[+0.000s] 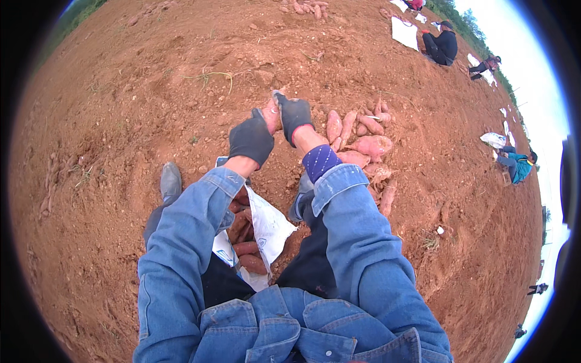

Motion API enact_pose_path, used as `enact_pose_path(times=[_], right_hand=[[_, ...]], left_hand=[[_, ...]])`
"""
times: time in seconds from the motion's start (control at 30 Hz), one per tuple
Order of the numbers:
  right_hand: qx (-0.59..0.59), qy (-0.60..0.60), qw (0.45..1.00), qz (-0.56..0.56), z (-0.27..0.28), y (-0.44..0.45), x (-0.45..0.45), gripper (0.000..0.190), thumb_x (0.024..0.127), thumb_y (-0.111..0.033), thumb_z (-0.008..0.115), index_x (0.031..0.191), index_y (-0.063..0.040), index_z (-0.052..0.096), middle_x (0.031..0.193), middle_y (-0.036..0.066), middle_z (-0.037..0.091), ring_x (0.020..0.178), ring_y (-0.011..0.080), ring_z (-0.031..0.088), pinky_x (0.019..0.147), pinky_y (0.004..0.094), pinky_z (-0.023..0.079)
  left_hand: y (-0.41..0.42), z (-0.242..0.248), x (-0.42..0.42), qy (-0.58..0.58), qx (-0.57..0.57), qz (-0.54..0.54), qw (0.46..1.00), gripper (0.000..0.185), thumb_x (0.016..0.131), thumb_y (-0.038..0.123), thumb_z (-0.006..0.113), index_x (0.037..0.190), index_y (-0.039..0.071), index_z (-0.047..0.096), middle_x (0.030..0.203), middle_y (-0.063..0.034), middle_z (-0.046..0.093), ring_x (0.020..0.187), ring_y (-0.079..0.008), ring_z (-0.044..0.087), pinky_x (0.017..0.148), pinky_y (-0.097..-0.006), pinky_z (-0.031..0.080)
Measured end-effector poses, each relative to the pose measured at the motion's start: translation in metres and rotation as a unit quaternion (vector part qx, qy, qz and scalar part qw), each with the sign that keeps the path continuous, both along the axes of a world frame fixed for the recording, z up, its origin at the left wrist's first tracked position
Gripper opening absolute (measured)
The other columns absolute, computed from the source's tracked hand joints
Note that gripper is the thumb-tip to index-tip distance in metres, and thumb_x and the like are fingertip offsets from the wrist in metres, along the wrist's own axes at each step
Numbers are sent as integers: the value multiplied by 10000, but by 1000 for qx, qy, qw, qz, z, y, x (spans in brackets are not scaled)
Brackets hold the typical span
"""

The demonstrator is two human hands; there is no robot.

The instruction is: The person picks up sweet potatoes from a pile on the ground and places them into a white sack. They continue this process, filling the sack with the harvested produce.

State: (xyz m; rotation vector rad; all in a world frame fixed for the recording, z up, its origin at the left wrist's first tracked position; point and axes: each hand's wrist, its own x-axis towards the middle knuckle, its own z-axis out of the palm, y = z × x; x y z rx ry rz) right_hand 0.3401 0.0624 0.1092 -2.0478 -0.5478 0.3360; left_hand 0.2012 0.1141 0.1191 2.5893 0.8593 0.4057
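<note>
A pink-skinned sweet potato [271,116] is held out in front of me, between both hands. My left hand [251,139], in a dark work glove, grips its near left side. At its far right side, my right hand [294,113] in a matching glove has the thumb near the tip. A white woven sack [271,222] stands between my legs, its mouth open, with several sweet potatoes [245,248] inside. Just right of my right wrist lies a heap of sweet potatoes [371,146] on the soil, partly hidden by my forearm.
Reddish bare soil [113,136] spreads all around. Another sweet potato pile [313,7] lies at the far top. To the upper right, a person in black [442,44] sits by a white sack [404,33]. A person in teal [519,165] sits at the right. My boots [171,180] flank the sack.
</note>
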Motion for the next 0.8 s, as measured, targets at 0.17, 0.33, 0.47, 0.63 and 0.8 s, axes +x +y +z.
enact_pose_path(times=[0.17,0.33,0.47,0.63,0.8], right_hand=[[187,105,976,-35,-1,0,4,327,958,-294,672,939,26,733,798,92,727,696,181,650,640,362,511],[-72,-42,995,-58,12,-1,7,718,968,-601,573,1223,65,654,1142,252,726,1086,350,705,919,411,530],[-9,111,990,83,20,0,-20,942,910,-719,555,1308,134,579,1286,368,630,1249,445,617,1044,431,475],[-80,40,994,60,11,-2,-47,828,924,-661,572,1271,89,622,1202,369,658,1163,453,651,977,462,496],[-152,-199,966,67,1,-7,-10,649,1019,-574,480,1121,26,707,1035,297,722,920,419,720,809,469,541]], left_hand=[[22,3,1,-97,-266,21,959,528,700,379,817,992,-51,722,961,-303,725,921,-425,724,760,-473,560],[17,12,-4,-82,-224,53,970,539,710,374,812,1000,-67,707,983,-309,721,952,-420,723,785,-463,564],[11,11,-5,-82,-121,77,986,490,805,354,755,1048,-64,671,989,-303,719,974,-443,710,815,-487,565],[9,-8,0,-69,-117,74,988,407,942,330,647,1116,-37,613,969,-278,722,956,-452,707,831,-519,561],[17,-5,-4,-165,-326,-9,931,307,931,266,670,1040,-19,707,903,-152,743,671,-274,686,622,-412,547]])
